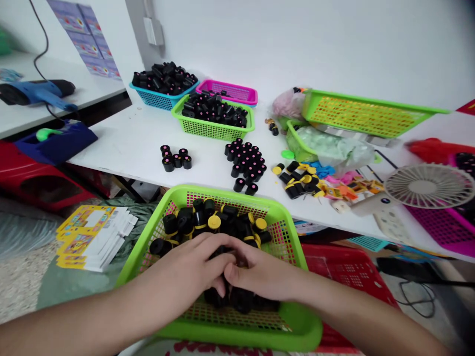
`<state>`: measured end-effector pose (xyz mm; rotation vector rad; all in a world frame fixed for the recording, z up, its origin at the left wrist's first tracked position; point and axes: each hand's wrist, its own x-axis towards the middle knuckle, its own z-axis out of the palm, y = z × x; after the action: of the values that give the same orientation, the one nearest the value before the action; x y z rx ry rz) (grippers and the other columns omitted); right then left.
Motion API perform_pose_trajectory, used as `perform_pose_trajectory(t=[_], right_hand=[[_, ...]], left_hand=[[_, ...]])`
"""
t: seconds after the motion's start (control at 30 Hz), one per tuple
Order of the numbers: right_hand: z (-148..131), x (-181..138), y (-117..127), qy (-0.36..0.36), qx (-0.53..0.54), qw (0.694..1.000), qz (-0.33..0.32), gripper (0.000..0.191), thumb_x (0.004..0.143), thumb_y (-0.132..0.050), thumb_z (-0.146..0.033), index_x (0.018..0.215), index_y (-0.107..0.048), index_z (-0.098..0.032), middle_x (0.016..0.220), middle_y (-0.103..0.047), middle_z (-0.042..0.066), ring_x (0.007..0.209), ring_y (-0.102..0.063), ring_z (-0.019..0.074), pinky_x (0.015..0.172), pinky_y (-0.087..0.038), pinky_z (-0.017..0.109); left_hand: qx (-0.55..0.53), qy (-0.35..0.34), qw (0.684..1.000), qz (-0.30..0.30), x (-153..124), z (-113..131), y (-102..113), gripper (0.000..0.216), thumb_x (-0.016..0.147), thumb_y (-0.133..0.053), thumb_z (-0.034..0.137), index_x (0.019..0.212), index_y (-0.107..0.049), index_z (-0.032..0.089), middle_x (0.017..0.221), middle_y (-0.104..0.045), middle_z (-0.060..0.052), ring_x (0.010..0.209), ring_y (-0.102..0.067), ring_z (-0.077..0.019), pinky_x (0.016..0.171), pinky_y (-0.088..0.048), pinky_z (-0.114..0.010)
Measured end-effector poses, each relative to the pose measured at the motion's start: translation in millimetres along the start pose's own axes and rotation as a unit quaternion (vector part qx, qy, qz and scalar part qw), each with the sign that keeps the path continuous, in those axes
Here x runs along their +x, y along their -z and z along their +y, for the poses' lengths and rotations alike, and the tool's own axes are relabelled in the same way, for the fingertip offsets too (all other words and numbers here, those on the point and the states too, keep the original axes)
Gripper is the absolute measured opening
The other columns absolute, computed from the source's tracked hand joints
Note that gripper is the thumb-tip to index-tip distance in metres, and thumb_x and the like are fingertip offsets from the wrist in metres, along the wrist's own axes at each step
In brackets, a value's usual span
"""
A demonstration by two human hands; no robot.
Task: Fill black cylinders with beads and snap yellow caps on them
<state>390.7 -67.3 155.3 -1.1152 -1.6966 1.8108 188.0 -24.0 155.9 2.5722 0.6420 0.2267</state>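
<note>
A large lime-green basket point(313, 331) in front of me holds many small black plastic cylinders point(199, 218), several with yellow bands or yellow end caps. My left hand point(202, 262) and my right hand point(263, 272) meet over its middle, fingers curled inward and touching. Both hands are closed among the black pieces. What lies between the fingers is mostly hidden; only dark surfaces show there.
Black pieces with pink dots stand on the white table in a small group point(176, 159) and a larger one point(245, 163). Behind are a filled blue basket point(158, 100) and a green basket point(211, 129). A fan point(426, 185) is at right, flattened cartons point(96, 237) at left.
</note>
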Motion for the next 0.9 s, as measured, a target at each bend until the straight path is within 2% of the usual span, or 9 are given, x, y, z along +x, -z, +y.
perform_pose_trajectory(t=[0.1, 0.17, 0.23, 0.33, 0.4, 0.53, 0.73, 0.83, 0.9], right_hand=[[-6, -7, 6, 0.037, -0.085, 0.995, 0.023, 0.041, 0.094, -0.051, -0.042, 0.132, -0.048, -0.025, 0.104, -0.068, 0.004, 0.099, -0.065, 0.0175, 0.087, -0.052, 0.032], [-6, -16, 22, 0.062, -0.232, 0.963, 0.119, 0.033, 0.094, -0.052, -0.032, 0.127, -0.053, -0.026, 0.120, -0.063, 0.006, 0.111, -0.060, 0.0196, 0.097, -0.048, 0.037], [-1, -23, 51, 0.076, -0.372, 0.889, 0.255, 0.031, 0.094, -0.051, -0.029, 0.124, -0.054, -0.025, 0.125, -0.060, 0.008, 0.116, -0.057, 0.0224, 0.103, -0.044, 0.042], [16, -27, 108, 0.050, -0.487, 0.747, 0.450, 0.036, 0.093, -0.050, -0.032, 0.126, -0.054, -0.019, 0.121, -0.058, 0.014, 0.116, -0.056, 0.0275, 0.101, -0.044, 0.045], [28, -23, 143, -0.023, -0.536, 0.698, 0.474, 0.039, 0.092, -0.050, -0.033, 0.127, -0.056, -0.017, 0.122, -0.057, 0.016, 0.114, -0.058, 0.0287, 0.096, -0.048, 0.042], [41, -5, 181, -0.134, -0.590, 0.684, 0.408, 0.043, 0.091, -0.050, -0.035, 0.132, -0.056, -0.023, 0.127, -0.057, 0.013, 0.100, -0.064, 0.0285, 0.080, -0.054, 0.039], [26, 4, 168, -0.150, -0.613, 0.659, 0.408, 0.053, 0.090, -0.050, -0.038, 0.141, -0.048, -0.022, 0.135, -0.053, 0.016, 0.104, -0.062, 0.0350, 0.074, -0.053, 0.043], [5, -2, 127, -0.161, -0.617, 0.650, 0.414, 0.044, 0.091, -0.047, -0.037, 0.131, -0.054, -0.020, 0.127, -0.057, 0.017, 0.094, -0.065, 0.0331, 0.070, -0.053, 0.043], [-10, -3, 91, -0.153, -0.602, 0.668, 0.409, 0.040, 0.093, -0.045, -0.037, 0.125, -0.056, -0.018, 0.118, -0.060, 0.017, 0.082, -0.066, 0.0301, 0.065, -0.053, 0.042]], left_hand=[[0.053, -0.053, 0.994, 0.085, -1, 3, 6, 0.039, 0.094, -0.051, 0.018, 0.130, -0.052, 0.032, 0.135, -0.052, -0.007, 0.124, -0.050, -0.0258, 0.100, -0.046, -0.039], [0.083, -0.055, 0.988, 0.120, -1, -1, 13, 0.042, 0.094, -0.054, 0.027, 0.135, -0.048, 0.030, 0.137, -0.052, -0.011, 0.125, -0.050, -0.0290, 0.102, -0.045, -0.045], [0.095, -0.008, 0.991, 0.091, -1, -8, 19, 0.038, 0.095, -0.051, 0.038, 0.130, -0.052, 0.026, 0.129, -0.059, -0.011, 0.114, -0.059, -0.0285, 0.097, -0.049, -0.045], [0.119, 0.087, 0.989, -0.023, -1, -20, 22, 0.027, 0.098, -0.044, 0.034, 0.118, -0.060, 0.026, 0.111, -0.068, -0.007, 0.096, -0.067, -0.0262, 0.084, -0.054, -0.041], [0.131, 0.117, 0.981, -0.079, 1, -26, 19, 0.026, 0.097, -0.046, 0.030, 0.117, -0.061, 0.025, 0.110, -0.068, -0.007, 0.090, -0.068, -0.0259, 0.076, -0.055, -0.038], [0.151, 0.113, 0.972, -0.142, 10, -31, 10, 0.039, 0.087, -0.063, 0.036, 0.124, -0.057, 0.023, 0.118, -0.064, -0.012, 0.098, -0.066, -0.0311, 0.073, -0.055, -0.038], [0.142, 0.102, 0.967, -0.182, 21, -34, -4, 0.053, 0.082, -0.067, 0.033, 0.132, -0.051, 0.022, 0.123, -0.060, -0.013, 0.095, -0.068, -0.0322, 0.073, -0.056, -0.039], [0.126, 0.107, 0.967, -0.194, 23, -34, -14, 0.065, 0.081, -0.067, 0.036, 0.139, -0.043, 0.019, 0.129, -0.054, -0.017, 0.087, -0.070, -0.0319, 0.070, -0.056, -0.039], [0.123, 0.110, 0.965, -0.202, 23, -33, -18, 0.069, 0.079, -0.070, 0.035, 0.140, -0.042, 0.017, 0.131, -0.051, -0.019, 0.090, -0.070, -0.0328, 0.073, -0.056, -0.040]])
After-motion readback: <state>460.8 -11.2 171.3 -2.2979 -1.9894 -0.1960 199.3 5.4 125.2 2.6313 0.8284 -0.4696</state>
